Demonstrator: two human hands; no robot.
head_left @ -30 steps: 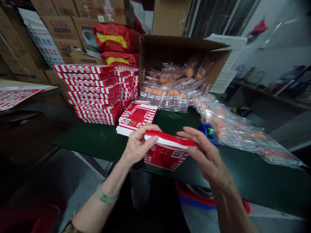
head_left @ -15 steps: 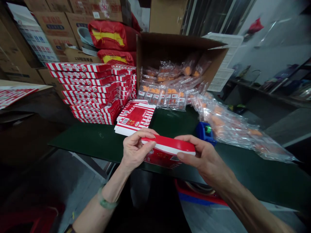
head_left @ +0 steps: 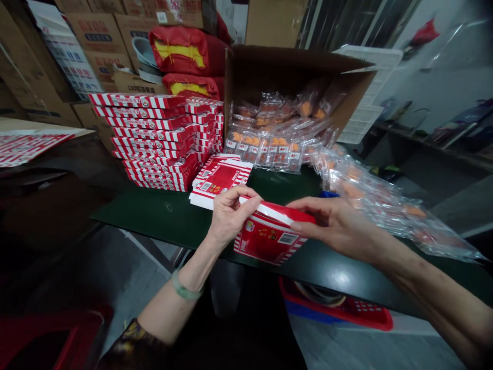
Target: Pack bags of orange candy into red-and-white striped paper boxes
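Note:
A red and white printed carton point(head_left: 265, 239) is held up over the front edge of the green table, its barcode side toward me. My left hand point(head_left: 233, 213) pinches the carton's upper left edge between thumb and fingers. At the upper right corner, my right hand point(head_left: 331, 221) grips the carton with the thumb in front and fingers behind. Between the hands a white strip shows along the carton's top edge. Just beyond lie flat printed cartons point(head_left: 221, 177) in a small pile. Behind the right hand, a blue tape dispenser point(head_left: 329, 195) is mostly hidden.
Stacked red-striped boxes point(head_left: 154, 136) stand at left on the green table point(head_left: 154, 216). A large cardboard box point(head_left: 300, 59) lies on its side, with clear packets point(head_left: 265, 146) spilling out. More packets point(head_left: 365, 190) spread right. A red basket point(head_left: 370, 311) sits under the table.
The carton has tilted so more of its barcode face shows, and its right end has turned. Both hands keep their hold. The whole view has shifted slightly, and my right hand now covers most of the dispenser.

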